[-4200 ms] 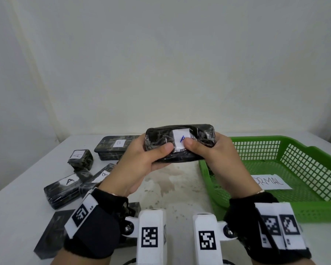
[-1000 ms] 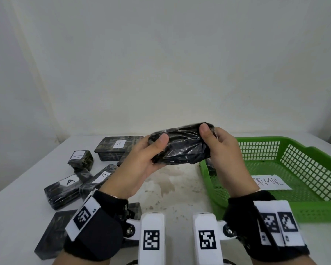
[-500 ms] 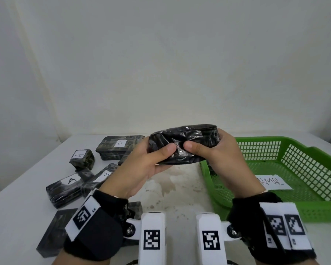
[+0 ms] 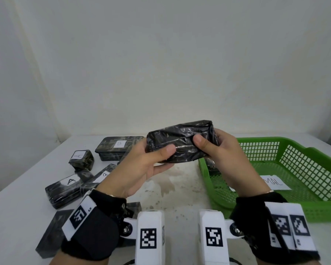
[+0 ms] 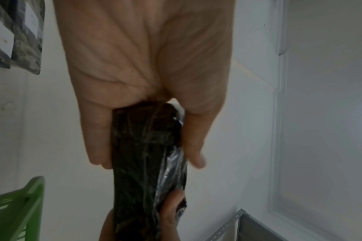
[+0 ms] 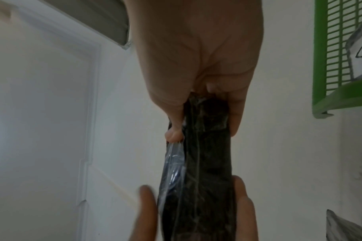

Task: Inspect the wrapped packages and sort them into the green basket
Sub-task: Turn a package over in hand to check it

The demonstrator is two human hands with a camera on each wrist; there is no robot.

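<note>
The held package [image 4: 182, 141] is a dark, oblong block wrapped in glossy clear film. It is raised above the table [image 4: 180, 188], level and lengthwise between both hands, just left of the basket [image 4: 313, 159]. No label shows on the face turned to the head camera.

The left hand [image 4: 141, 167] grips the package's left end: the thumb lies across the near face and the fingers run behind it. In the left wrist view the same hand [image 5: 147, 65] clamps the block [image 5: 143, 163] between thumb and fingers, and loose film stands off one edge.

The right hand [image 4: 225, 155] grips the right end the same way, thumb on the near face, fingers curled behind. The right wrist view shows this hand [image 6: 196, 57] pinching the block [image 6: 198, 179] at its end. The two thumbs are near each other but apart.

The basket is green, with mesh walls, and stands on the table at the right. A paper sheet [image 4: 275, 182] with handwriting lies on its floor; a dark item [image 4: 211, 165] sits in its near-left corner, mostly hidden by the right hand.

On the table at the left lie further packages: a flat box marked B [image 4: 119, 148], a small cube marked A [image 4: 81, 159], a long block marked A [image 4: 64, 190], another labelled block [image 4: 97, 178] touching it, and a flat dark piece [image 4: 50, 234] at the near edge.
</note>
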